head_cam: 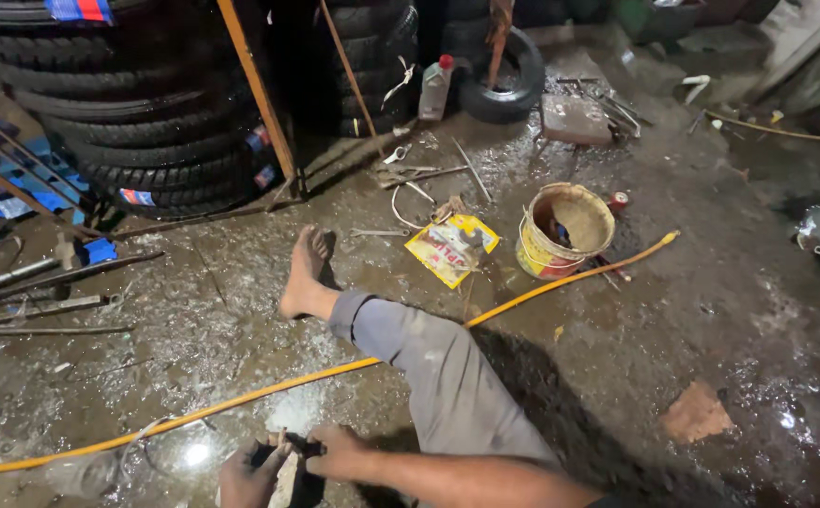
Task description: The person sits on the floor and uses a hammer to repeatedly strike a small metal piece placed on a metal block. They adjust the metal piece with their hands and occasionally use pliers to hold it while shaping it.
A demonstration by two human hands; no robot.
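Observation:
At the bottom edge of the head view, my left hand (248, 475) and my right hand (339, 452) are closed together on a small dark piece of rubber (290, 450) held low over the wet concrete floor (617, 376). What exactly the dark piece is stays unclear. My right forearm (466, 480) runs in from the lower right. My leg in grey trousers (429, 367) stretches forward, and its bare foot (305, 273) rests on the floor. A long yellow hose (241, 400) passes under the leg, just beyond my hands.
Stacked tyres (147, 122) fill the back left, with metal rods (43, 282) lying beside them. A yellow bucket (565, 230), a yellow packet (452, 246), loose wrenches (410, 174), a plastic bottle (436, 87) and a single tyre (509, 80) lie ahead.

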